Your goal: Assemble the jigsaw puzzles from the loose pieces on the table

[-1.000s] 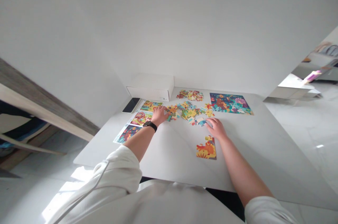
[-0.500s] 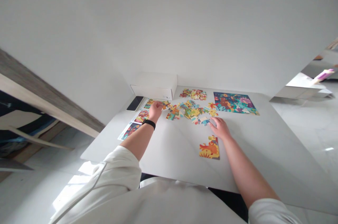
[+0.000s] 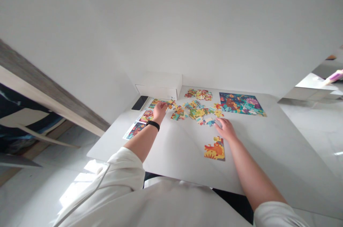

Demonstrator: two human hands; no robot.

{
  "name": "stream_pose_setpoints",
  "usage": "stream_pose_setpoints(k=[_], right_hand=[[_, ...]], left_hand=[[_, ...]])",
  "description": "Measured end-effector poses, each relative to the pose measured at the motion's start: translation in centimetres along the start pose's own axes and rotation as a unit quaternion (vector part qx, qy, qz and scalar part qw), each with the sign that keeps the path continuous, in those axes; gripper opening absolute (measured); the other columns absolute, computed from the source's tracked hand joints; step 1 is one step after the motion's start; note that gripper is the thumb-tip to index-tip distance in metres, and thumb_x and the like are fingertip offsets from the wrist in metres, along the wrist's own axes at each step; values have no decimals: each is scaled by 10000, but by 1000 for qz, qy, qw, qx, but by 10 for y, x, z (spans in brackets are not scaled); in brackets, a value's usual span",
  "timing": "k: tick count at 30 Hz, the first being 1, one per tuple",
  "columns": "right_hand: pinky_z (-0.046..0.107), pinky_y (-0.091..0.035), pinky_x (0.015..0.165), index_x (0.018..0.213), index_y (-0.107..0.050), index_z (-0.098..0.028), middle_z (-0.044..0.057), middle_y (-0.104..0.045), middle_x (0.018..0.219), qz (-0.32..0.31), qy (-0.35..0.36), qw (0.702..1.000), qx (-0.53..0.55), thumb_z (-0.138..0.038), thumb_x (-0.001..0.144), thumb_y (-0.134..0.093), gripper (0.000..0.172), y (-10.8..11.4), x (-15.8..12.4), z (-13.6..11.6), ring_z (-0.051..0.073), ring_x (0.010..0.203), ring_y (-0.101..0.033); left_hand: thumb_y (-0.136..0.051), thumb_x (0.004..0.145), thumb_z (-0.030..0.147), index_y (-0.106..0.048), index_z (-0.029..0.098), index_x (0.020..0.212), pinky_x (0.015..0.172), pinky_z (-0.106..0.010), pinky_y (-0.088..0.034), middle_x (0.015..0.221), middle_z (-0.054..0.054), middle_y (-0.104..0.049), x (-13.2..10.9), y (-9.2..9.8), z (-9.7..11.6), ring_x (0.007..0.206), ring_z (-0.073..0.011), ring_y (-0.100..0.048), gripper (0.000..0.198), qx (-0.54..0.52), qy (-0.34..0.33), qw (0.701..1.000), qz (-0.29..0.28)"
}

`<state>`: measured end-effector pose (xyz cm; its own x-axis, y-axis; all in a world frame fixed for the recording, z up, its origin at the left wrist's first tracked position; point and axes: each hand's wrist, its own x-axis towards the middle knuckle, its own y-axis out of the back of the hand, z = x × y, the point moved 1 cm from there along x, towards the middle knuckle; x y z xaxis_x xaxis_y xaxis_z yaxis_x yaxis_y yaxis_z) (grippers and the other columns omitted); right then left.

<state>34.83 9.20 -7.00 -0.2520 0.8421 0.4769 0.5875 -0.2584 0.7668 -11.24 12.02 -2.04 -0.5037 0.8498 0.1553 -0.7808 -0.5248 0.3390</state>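
Note:
My left hand (image 3: 160, 109), a black band on its wrist, is at the left end of the loose jigsaw pieces. Its fingers are pinched on a puzzle piece (image 3: 167, 109), mostly hidden by them, beside some orange-yellow pieces (image 3: 171, 104). My right hand (image 3: 225, 128) rests palm down on the table, fingers stretched out and apart. Its fingertips lie close to pale blue pieces (image 3: 210, 122) at the right of the spread pile (image 3: 197, 112). Nearer to me is a partly joined orange and yellow puzzle section (image 3: 215, 149).
A joined blue sea-scene puzzle (image 3: 242, 104) lies at the back right. Another heap of red-and-yellow pieces (image 3: 199, 94) is near the wall. At the left are a white box (image 3: 158, 90), a phone (image 3: 140, 103) and a picture sheet (image 3: 131, 131) partly under my left forearm.
The whole view has shifted slightly right through head movement. Both hands stay almost where they were over the table, and the puzzle section has not visibly moved.

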Motion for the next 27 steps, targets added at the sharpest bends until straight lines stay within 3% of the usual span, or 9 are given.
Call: stream_pose_setpoints(k=[5, 8, 11, 18, 27], right_hand=[[577, -573, 1093, 1264, -745, -215, 171, -785, 1246, 0, -2, 1000, 4, -457, 984, -564, 412, 1, 0, -2, 358, 1194, -718], [583, -572, 1095, 1263, -748, -225, 167, -786, 1245, 1, -8, 1000, 1, -454, 981, -570, 404, 1, -1, -2, 362, 1199, -717], [589, -569, 1098, 1262, -748, -229, 164, -786, 1245, 0, -6, 1000, 0, -447, 982, -570, 396, 1, -1, -2, 364, 1197, -718], [578, -576, 1089, 1245, -756, -228, 164, -786, 1240, -10, -3, 1000, -1, -457, 982, -570, 396, 3, 0, -2, 359, 1193, -714], [567, -572, 1099, 1240, -755, -223, 162, -784, 1248, -5, -4, 1000, 6, -436, 981, -571, 383, 3, 1, -2, 354, 1194, -713]], left_hand=[[-776, 817, 418, -650, 213, 960, 710, -271, -536, 938, -73, -797, -14, -8, 14, 840, -183, -736, 279, -141, 80, 987, -8], [-808, 809, 438, -575, 226, 928, 725, -258, -556, 991, -84, -791, -22, -15, 24, 850, -159, -740, 337, -224, 142, 964, -33], [-827, 802, 431, -524, 229, 887, 752, -272, -578, 1009, -96, -794, -28, -22, 32, 848, -154, -746, 374, -259, 159, 951, -54], [-856, 774, 426, -518, 229, 867, 735, -263, -571, 970, -83, -776, -36, -26, 43, 845, -155, -739, 403, -294, 166, 938, -80], [-887, 731, 516, -524, 238, 858, 785, -302, -597, 850, -23, -679, -40, -15, 38, 823, -158, -704, 475, -267, 177, 943, -93]])
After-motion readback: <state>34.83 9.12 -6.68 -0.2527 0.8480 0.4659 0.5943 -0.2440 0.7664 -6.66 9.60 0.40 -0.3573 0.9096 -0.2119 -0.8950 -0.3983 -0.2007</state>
